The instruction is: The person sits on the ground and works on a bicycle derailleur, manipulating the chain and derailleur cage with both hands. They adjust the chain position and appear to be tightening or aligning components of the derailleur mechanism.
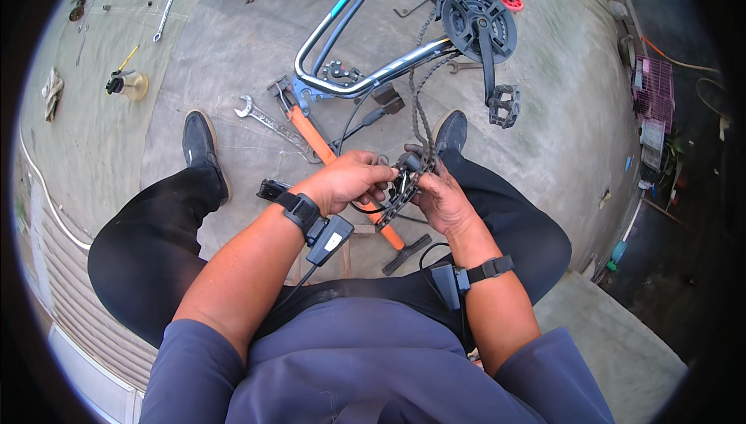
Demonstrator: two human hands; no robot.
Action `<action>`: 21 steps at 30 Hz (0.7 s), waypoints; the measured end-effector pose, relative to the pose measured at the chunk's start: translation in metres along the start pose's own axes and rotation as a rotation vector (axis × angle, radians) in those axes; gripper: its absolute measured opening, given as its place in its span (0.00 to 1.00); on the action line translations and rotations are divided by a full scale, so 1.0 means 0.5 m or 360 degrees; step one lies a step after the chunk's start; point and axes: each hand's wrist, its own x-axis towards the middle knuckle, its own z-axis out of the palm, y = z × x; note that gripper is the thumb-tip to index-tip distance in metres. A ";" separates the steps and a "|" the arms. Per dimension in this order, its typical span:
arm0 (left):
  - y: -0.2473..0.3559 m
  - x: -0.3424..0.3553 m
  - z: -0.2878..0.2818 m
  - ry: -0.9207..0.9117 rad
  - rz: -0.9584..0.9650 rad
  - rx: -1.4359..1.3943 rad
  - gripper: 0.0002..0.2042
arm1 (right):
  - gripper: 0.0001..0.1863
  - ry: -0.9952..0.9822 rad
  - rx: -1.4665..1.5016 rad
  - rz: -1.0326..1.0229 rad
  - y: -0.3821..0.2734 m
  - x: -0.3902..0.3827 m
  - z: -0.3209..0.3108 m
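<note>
Left hand (343,179) and right hand (445,200), fingers nearly closed, grip one derailleur (409,164) carrying one chain (426,138), inside the floor's (567,144) right edge.

Your left hand (350,181) and right hand (444,200) grip a dark derailleur (409,164), with the chain (416,105) hanging down to it from the crankset (479,24) of a bicycle frame (400,67). An orange bar (312,136) passes beneath your left wrist; a wrench (272,124) lies beside it.
</note>
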 end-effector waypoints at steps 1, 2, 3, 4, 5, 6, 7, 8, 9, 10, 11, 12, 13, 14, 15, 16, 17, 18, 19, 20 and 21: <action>-0.002 0.002 -0.001 -0.0014 -0.0017 -0.0069 0.09 | 0.35 -0.0010 -0.0001 -0.0012 -0.002 0.000 0.001; -0.004 0.004 -0.002 -0.0027 -0.0034 -0.0137 0.08 | 0.35 -0.0021 -0.0002 -0.0024 -0.003 0.000 0.002; -0.008 0.006 -0.003 -0.0036 -0.0037 -0.0162 0.08 | 0.35 -0.0029 -0.0007 -0.0028 -0.004 0.000 0.003; -0.012 0.008 -0.002 -0.0043 -0.0041 -0.0187 0.08 | 0.35 -0.0039 -0.0010 -0.0030 -0.005 0.001 0.002; -0.015 0.009 -0.002 -0.0049 -0.0045 -0.0212 0.07 | 0.35 -0.0049 -0.0013 -0.0032 -0.005 0.001 0.002; -0.018 0.010 -0.004 -0.0008 0.0012 -0.0135 0.09 | 0.35 -0.0046 -0.0036 -0.0054 -0.003 0.002 0.001; -0.018 0.011 -0.004 0.0029 0.0071 -0.0056 0.10 | 0.35 -0.0041 -0.0060 -0.0079 -0.002 0.003 0.000; -0.019 0.012 -0.005 0.0067 0.0128 0.0023 0.12 | 0.35 -0.0036 -0.0084 -0.0103 0.000 0.004 -0.002; -0.023 0.014 -0.005 0.0155 0.0262 0.0201 0.13 | 0.35 -0.0001 -0.0139 -0.0112 0.003 0.005 -0.005; -0.027 0.017 -0.004 0.0240 0.0395 0.0380 0.15 | 0.35 0.0037 -0.0193 -0.0120 0.006 0.006 -0.008; -0.031 0.020 -0.003 0.0325 0.0528 0.0559 0.17 | 0.35 0.0075 -0.0248 -0.0129 0.007 0.006 -0.010; -0.033 0.024 -0.005 0.0372 0.0583 0.0651 0.17 | 0.34 0.0088 -0.0269 -0.0152 0.006 0.005 -0.009; -0.033 0.024 -0.007 0.0428 0.0640 0.0745 0.18 | 0.34 0.0094 -0.0289 -0.0174 0.005 0.004 -0.004; -0.033 0.024 -0.009 0.0482 0.0696 0.0838 0.18 | 0.34 0.0100 -0.0309 -0.0197 0.004 0.004 -0.001; -0.032 0.026 -0.011 0.0485 0.0746 0.0875 0.17 | 0.33 0.0100 -0.0327 -0.0197 0.004 0.005 -0.004; -0.029 0.026 -0.013 0.0485 0.0794 0.0910 0.16 | 0.33 0.0102 -0.0343 -0.0195 0.007 0.006 -0.009; -0.028 0.027 -0.014 0.0484 0.0841 0.0946 0.15 | 0.33 0.0105 -0.0360 -0.0193 0.008 0.007 -0.012; -0.028 0.026 -0.013 0.0453 0.0766 0.0838 0.14 | 0.32 0.0116 -0.0358 -0.0186 0.008 0.006 -0.012; -0.021 0.021 -0.009 0.0419 0.0692 0.0730 0.13 | 0.32 0.0130 -0.0357 -0.0180 0.006 0.005 -0.010; -0.017 0.018 -0.006 0.0385 0.0617 0.0623 0.13 | 0.32 0.0143 -0.0355 -0.0174 0.005 0.004 -0.008; -0.018 0.020 -0.008 0.0355 0.0581 0.0566 0.12 | 0.32 0.0141 -0.0346 -0.0175 0.004 0.003 -0.008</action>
